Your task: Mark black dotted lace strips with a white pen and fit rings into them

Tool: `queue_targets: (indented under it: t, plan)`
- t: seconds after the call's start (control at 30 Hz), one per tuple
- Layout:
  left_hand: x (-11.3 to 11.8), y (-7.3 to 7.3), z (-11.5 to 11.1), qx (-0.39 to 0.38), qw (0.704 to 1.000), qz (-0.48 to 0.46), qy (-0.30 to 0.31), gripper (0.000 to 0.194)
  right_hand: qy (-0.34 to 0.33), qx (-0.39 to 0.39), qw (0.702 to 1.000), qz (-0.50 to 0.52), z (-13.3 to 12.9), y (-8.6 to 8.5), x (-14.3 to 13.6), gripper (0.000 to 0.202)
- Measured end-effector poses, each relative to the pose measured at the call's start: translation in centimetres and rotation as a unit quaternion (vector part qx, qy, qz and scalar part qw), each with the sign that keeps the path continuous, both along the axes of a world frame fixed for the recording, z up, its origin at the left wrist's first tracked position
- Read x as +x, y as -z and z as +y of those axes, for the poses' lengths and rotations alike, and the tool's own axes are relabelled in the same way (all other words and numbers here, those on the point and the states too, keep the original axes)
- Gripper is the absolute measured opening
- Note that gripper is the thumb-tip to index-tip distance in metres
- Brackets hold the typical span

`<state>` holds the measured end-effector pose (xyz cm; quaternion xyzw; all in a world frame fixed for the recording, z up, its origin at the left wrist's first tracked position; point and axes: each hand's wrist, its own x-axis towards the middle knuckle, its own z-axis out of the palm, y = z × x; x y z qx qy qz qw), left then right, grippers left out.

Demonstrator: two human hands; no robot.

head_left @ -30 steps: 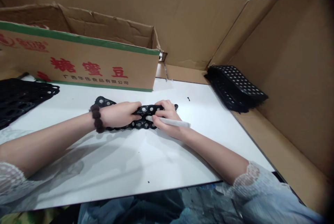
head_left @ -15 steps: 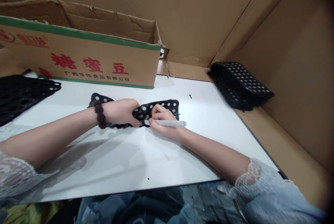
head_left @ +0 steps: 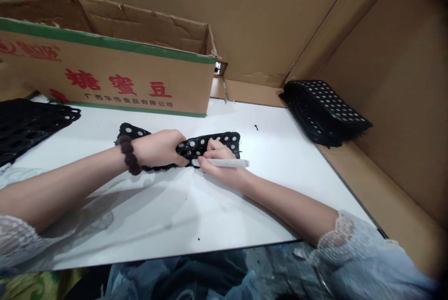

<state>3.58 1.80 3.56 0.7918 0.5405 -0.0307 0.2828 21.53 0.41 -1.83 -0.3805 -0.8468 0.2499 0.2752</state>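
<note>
A black strip with rows of round white spots (head_left: 227, 138) lies across the white table in front of me. My left hand (head_left: 160, 147), with a dark fluffy band at its wrist, rests over the strip's middle-left and grips it between thumb and fingers. Close beside it, my right hand (head_left: 222, 164) is closed around a slim white pen-like tool (head_left: 233, 163). The tool's tip meets the strip's near edge, just right of my left thumb. Fine detail at the tip is too small to make out.
Behind my hands stands an open cardboard box (head_left: 189, 85) with red lettering. A black holed sheet pile (head_left: 31, 125) lies at left. On the right, a folded stack of spotted black pieces (head_left: 325, 111) leans near the cardboard wall (head_left: 392, 104). Small black scraps (head_left: 255, 127) dot the white tabletop (head_left: 245, 225).
My left hand and wrist have shifted slightly left and up in the picture. My right hand and the white tool stay at almost the same spot on the strip's edge.
</note>
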Motion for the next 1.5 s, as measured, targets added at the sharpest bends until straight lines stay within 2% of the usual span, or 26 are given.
queue_targets:
  t: [0.17, 0.33, 0.4, 0.53, 0.6, 0.77, 0.9, 0.97, 1.1, 1.23, 1.37, 1.5]
  plan:
    - [0.0, -0.1, -0.2, -0.038, 0.999, -0.022, -0.015, 0.017, 0.013, -0.003, 1.000, -0.019, -0.2, 0.1, -0.4, 0.038]
    - [-0.6, 0.2, -0.1, -0.070, 0.996, -0.058, -0.007, 0.015, 0.017, 0.054, 0.995, -0.076, -0.5, -0.1, -1.1, 0.031]
    - [-0.9, 0.0, 0.3, -0.101, 0.992, -0.075, 0.011, 0.014, 0.015, 0.070, 0.993, -0.097, -0.6, -0.3, -1.3, 0.030]
    - [-1.5, -0.6, 1.8, -0.145, 0.983, -0.060, 0.091, 0.015, 0.017, 0.077, 0.993, -0.090, -0.6, -0.4, -1.3, 0.030]
    - [-1.5, -0.8, 2.3, -0.123, 0.986, -0.026, 0.112, 0.018, 0.013, 0.076, 0.994, -0.075, -0.5, -0.3, -1.1, 0.030]
    - [-1.4, -0.8, 2.0, 0.022, 0.993, 0.062, 0.101, 0.031, -0.010, 0.050, 0.999, -0.005, -0.1, -0.9, -0.1, 0.033]
    - [-1.7, -0.4, 2.0, 0.094, 0.985, 0.070, 0.126, 0.042, 0.064, 0.057, 0.994, 0.075, 1.1, -1.8, 1.0, 0.031]
    - [-1.9, -0.2, 2.4, 0.114, 0.981, 0.059, 0.147, 0.039, 0.072, 0.041, 0.993, 0.085, 2.0, -1.8, 1.4, 0.029]
    - [-2.1, 0.0, 3.1, 0.125, 0.974, 0.060, 0.176, 0.036, 0.037, -0.023, 0.998, 0.052, 3.4, -1.0, 1.8, 0.032]
    - [-1.4, 0.6, 2.8, 0.221, 0.960, 0.072, 0.153, 0.029, 0.037, -0.026, 0.997, 0.057, 3.7, -0.4, 1.8, 0.033]
    - [-0.5, 1.6, 2.5, 0.185, 0.978, 0.033, 0.090, 0.032, 0.046, -0.016, 0.996, 0.073, 3.5, -0.4, 1.6, 0.032]
    - [-0.2, 2.1, 2.7, 0.172, 0.981, 0.002, 0.093, 0.026, 0.045, 0.002, 0.996, 0.073, 3.3, -0.5, 1.4, 0.033]
